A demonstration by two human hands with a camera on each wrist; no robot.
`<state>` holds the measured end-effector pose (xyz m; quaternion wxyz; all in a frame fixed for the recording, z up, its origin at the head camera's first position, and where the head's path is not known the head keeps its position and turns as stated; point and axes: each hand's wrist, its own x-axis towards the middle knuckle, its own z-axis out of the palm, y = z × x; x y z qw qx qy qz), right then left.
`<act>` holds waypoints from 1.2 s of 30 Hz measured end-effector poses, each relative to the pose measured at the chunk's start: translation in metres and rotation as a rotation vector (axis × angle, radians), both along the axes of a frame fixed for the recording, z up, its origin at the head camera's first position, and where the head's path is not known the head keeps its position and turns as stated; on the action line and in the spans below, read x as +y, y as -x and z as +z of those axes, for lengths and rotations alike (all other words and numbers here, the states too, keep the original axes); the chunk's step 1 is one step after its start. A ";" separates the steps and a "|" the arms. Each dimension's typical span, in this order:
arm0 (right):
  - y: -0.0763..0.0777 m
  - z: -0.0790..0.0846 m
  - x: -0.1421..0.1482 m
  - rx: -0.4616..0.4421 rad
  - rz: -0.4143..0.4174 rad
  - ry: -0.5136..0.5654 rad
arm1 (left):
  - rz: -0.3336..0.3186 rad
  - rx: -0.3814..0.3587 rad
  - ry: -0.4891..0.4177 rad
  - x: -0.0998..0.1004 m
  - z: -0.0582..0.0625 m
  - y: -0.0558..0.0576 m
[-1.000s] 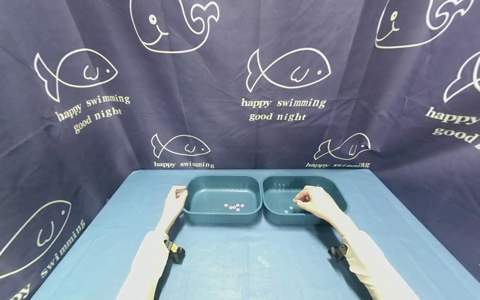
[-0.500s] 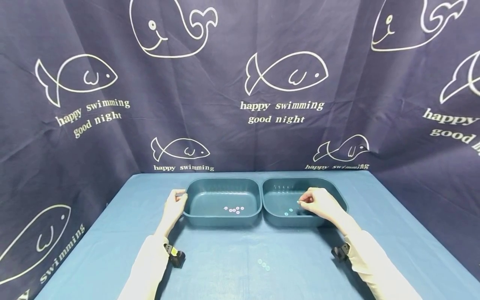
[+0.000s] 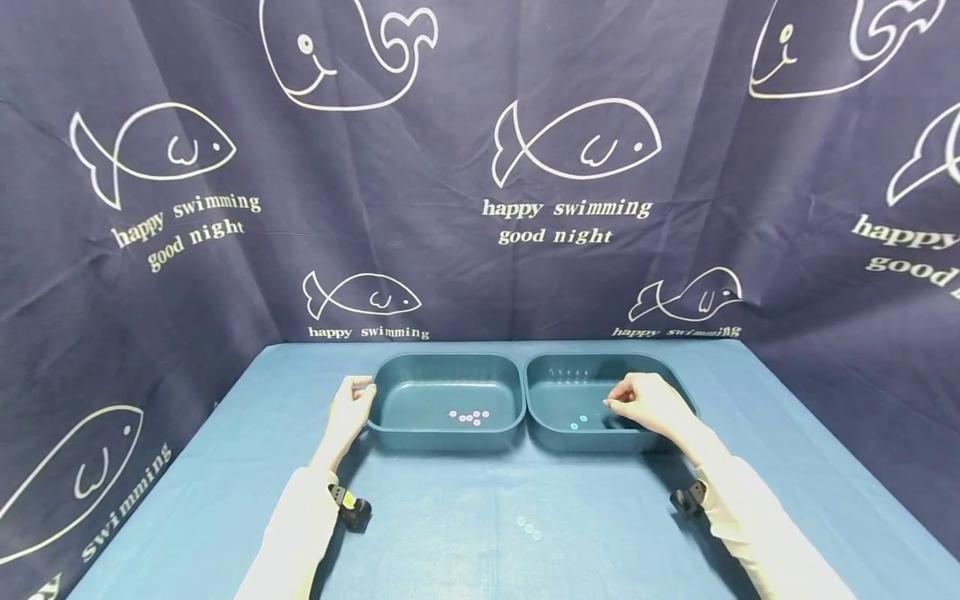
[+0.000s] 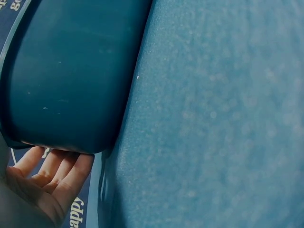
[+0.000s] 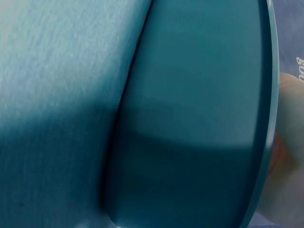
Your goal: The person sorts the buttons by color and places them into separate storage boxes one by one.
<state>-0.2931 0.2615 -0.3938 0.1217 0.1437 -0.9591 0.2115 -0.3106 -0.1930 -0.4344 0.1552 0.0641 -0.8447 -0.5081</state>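
My left hand (image 3: pixel 351 408) is at the left end of the left blue bin (image 3: pixel 446 440). In the left wrist view its fingers (image 4: pixel 71 178) lie against the outer end wall, with the thumb up at the rim. Several small pink button-like discs (image 3: pixel 476 422) lie on that bin's floor. Over the right blue bin (image 3: pixel 600 442) my right hand (image 3: pixel 648 402) has thumb and index fingertips together, pinching a tiny pale disc mostly hidden by the fingers. Two small light-blue discs (image 3: pixel 574 426) lie to their left inside. The right wrist view shows mainly the bin's outer wall (image 5: pixel 194 104).
The bins stand side by side near the back of the blue cloth-covered table (image 3: pixel 435 517). Three pale green discs (image 3: pixel 528 528) lie in a slanted row on the cloth in front. A dark blue curtain (image 3: pixel 465 183) with white fish drawings rises behind the table and along both sides.
My right hand has moved a little to the right inside the right bin, fingertips still together. My left hand and the discs stay where they were; the head view shifted slightly.
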 end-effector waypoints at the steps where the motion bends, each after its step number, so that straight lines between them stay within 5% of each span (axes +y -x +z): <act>1: 0.000 0.001 0.000 -0.002 0.000 -0.001 | 0.003 -0.001 0.000 0.000 0.000 0.000; 36: -0.002 -0.001 0.004 0.041 0.014 0.008 | 0.003 0.003 -0.006 0.000 0.001 0.001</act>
